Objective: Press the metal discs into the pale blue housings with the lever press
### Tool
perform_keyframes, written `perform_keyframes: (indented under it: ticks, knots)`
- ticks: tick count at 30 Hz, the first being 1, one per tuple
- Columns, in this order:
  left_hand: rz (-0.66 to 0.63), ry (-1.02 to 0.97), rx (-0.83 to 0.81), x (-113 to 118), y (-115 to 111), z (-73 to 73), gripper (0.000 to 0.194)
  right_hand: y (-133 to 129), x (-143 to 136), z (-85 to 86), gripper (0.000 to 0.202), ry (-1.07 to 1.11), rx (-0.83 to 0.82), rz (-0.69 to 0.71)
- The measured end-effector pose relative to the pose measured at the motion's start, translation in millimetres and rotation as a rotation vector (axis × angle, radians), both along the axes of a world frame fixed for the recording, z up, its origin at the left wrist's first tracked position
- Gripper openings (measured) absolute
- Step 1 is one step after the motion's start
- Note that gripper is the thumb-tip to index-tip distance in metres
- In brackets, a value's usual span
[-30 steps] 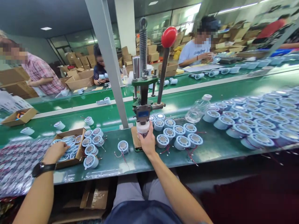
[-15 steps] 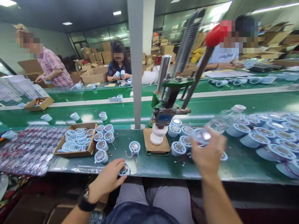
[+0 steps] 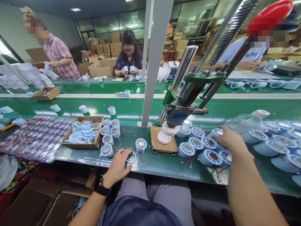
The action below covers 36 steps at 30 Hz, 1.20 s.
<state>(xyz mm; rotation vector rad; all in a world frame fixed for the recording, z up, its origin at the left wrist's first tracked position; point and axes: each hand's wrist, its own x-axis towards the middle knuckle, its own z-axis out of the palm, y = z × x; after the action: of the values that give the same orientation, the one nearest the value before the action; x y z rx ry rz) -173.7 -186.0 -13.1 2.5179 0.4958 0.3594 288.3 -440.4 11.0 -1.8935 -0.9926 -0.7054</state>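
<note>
My left hand (image 3: 120, 164) is curled round a light-blue ring-topped part (image 3: 131, 157) at the bench's front edge. Just beyond it stands a blue cup-shaped part (image 3: 141, 144) with red wires. On the right, my right hand (image 3: 227, 137) has its fingers on a blue round part (image 3: 217, 132) at the back of a group of similar parts (image 3: 209, 142). Between the hands is a hand press (image 3: 181, 113) with a red-knobbed lever and a white round head above a white disc (image 3: 164, 137) on a brown pad.
A cardboard box of blue rings (image 3: 82, 145) and several blue parts stand left. Many wired discs (image 3: 35, 138) lie further left. A clear bottle (image 3: 244, 122) and more blue parts are right. People work across the green belt.
My right hand has moved right and set the blue part it carried down among the others. My left hand stays at its ring-topped part. The view has shifted.
</note>
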Motion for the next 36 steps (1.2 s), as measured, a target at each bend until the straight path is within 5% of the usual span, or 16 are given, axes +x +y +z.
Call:
perform_keyframes:
  ticks: [5,9,12,17,25,36]
  knots:
    - [0.125,0.037,0.076,0.4,2.2,-1.5,0.075,25.2,-115.7,17.5,0.019,0.035,0.024,-0.234]
    - [-0.007,0.059,0.110,-3.2,10.4,-0.4,0.067,94.3,-239.1,11.9,0.031,0.149,-0.066,0.106]
    - [-0.004,-0.017,0.065,-6.7,15.6,-0.6,0.054,146.0,-293.0,-8.6,0.042,0.323,-0.173,0.372]
    - [0.344,-0.283,-0.081,-6.9,2.1,1.7,0.073,161.3,-311.5,-45.2,0.044,0.407,-0.160,0.456]
    - [0.124,-0.235,-0.009,38.6,-34.4,16.2,0.088,124.7,-317.0,-71.8,0.061,0.540,-0.057,0.448]
    - [0.314,-0.249,-0.195,50.7,-45.7,10.2,0.087,128.4,-320.8,-68.3,0.070,0.569,-0.019,0.426]
